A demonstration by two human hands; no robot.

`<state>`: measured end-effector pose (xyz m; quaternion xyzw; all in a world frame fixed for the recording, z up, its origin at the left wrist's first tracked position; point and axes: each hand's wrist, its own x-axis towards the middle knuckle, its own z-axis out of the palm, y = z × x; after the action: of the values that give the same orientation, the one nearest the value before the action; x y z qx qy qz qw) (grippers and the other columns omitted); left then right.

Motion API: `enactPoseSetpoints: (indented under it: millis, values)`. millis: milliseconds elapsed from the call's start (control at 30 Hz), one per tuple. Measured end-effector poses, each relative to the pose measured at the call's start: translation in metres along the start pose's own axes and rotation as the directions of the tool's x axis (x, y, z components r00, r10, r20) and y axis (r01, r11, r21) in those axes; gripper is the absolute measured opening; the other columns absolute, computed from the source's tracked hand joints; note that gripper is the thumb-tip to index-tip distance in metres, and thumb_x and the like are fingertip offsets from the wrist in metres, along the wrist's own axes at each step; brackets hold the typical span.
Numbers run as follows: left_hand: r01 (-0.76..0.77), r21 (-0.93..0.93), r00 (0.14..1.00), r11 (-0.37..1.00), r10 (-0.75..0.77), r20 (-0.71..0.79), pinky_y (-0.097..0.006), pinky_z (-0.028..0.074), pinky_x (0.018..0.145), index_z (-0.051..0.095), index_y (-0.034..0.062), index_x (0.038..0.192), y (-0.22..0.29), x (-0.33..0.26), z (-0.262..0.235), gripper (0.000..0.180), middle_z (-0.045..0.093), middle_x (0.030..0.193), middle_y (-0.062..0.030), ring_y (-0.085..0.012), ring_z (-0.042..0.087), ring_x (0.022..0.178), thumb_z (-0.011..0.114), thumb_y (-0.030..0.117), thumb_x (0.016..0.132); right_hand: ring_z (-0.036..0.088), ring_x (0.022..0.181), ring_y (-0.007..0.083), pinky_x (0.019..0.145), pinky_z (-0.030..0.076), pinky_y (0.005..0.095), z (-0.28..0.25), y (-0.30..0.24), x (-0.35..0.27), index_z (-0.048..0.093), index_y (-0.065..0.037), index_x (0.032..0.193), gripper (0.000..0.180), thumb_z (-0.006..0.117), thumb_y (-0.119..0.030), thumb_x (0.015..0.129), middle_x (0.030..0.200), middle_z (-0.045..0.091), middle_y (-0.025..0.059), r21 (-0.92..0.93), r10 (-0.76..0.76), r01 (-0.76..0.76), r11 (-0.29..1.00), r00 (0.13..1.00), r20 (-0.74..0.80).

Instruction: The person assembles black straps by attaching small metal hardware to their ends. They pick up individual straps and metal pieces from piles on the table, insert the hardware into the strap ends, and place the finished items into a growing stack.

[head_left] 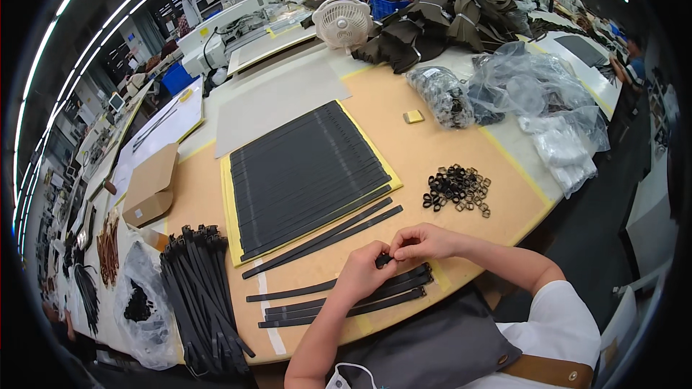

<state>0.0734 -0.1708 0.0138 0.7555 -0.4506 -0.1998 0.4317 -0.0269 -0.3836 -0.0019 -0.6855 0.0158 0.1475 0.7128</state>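
My left hand [365, 268] is closed on a black strap [292, 292], whose long tail runs out to the left over the table. Fingertips of my right hand [420, 243] pinch at the strap's end, close against the left fingers; any small part between them is hidden. Just below my hands lie several straps with buckles [346, 311] at their right ends. Two loose straps [328, 236] rest above, beside a yellow-edged board [306, 176] covered in rows of black straps. Right of it is a pile of small black loops [455, 189].
At left, a thick bundle of buckled straps [202, 292] overhangs the table edge, beside a clear bag of black pieces [140, 310] and a cardboard box [153, 186]. Plastic bags [540, 94], a yellow tape measure [413, 117] and a white fan [343, 23] stand farther back. Other people work beyond.
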Motion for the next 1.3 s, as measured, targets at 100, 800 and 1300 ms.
enactPoseSetpoints:
  millis: [100,800,1300]
  values:
    - [0.045,-0.081,0.999,0.996,-0.047,-0.015,-0.031,0.056,0.071,0.072,-0.0019,0.101,-0.007,-0.002,-0.001,0.027,0.074,0.084,-0.0111,-0.0166,0.070,0.076,0.081,0.018,0.085,0.063,0.092,0.0077,0.078,0.053,0.0260,0.004,0.006,0.004,0.070,-0.008,0.111,0.023,0.080,-0.021,0.095,0.102,0.071,-0.0007,0.071,0.010,-0.005,0.997,0.998,-0.065]
    - [-0.020,-0.068,0.991,0.997,0.011,-0.131,-0.029,0.053,0.069,0.068,0.0003,0.103,-0.024,0.010,0.001,0.026,0.066,0.079,-0.0070,-0.0134,0.063,0.073,0.084,0.011,0.085,0.065,0.070,0.0068,0.063,0.053,0.0212,-0.005,-0.001,0.030,0.066,-0.004,0.102,0.021,0.082,-0.010,0.091,0.084,0.069,0.0009,0.180,0.028,-0.002,0.984,0.990,-0.140]
    - [-0.034,-0.081,0.959,0.996,0.009,-0.284,-0.021,0.042,0.058,0.070,0.0012,0.101,-0.013,0.008,-0.012,0.019,0.064,0.077,0.0016,-0.0029,0.051,0.065,0.080,0.002,0.085,0.076,0.106,0.0229,0.081,0.063,0.0252,-0.037,0.005,0.017,0.065,0.000,0.130,0.031,0.063,-0.019,0.106,0.118,0.072,0.0120,0.508,-0.069,0.066,0.859,0.998,-0.013]
